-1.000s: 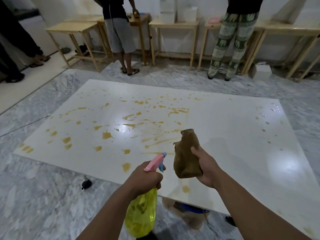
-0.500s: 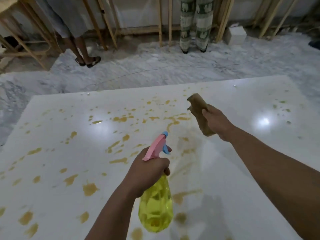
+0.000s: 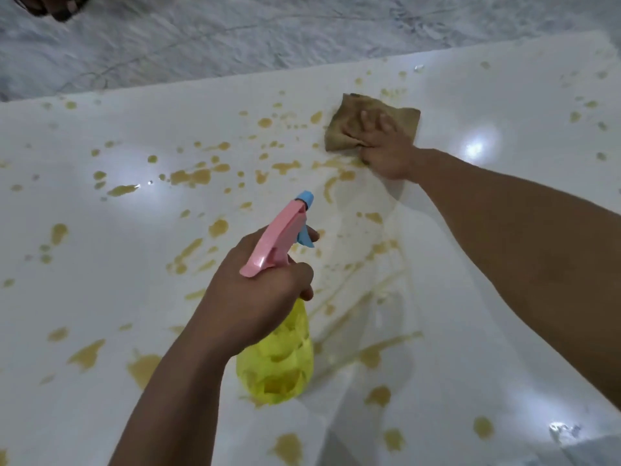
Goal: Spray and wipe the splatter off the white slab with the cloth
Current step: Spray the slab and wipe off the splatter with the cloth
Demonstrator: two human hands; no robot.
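The white slab (image 3: pixel 100 297) fills most of the view, covered with yellow-brown splatter (image 3: pixel 190 176) and smeared streaks near its middle. My right hand (image 3: pixel 383 146) presses a brown cloth (image 3: pixel 349 109) flat onto the slab near its far edge, fingers spread on top of it. My left hand (image 3: pixel 258 294) grips the neck of a yellow spray bottle (image 3: pixel 279 364) with a pink head and blue nozzle. The bottle is held above the slab and its nozzle points away from me.
Grey marble floor (image 3: pixel 201 38) runs beyond the slab's far edge. A person's foot in a sandal (image 3: pixel 57 5) shows at the top left corner. Ceiling lights reflect off the wet slab at left and right.
My right hand went forward and down, laying the cloth flat on the slab where before it held it bunched in the air. My view tilted down and closer. The bottle stayed in my left hand.
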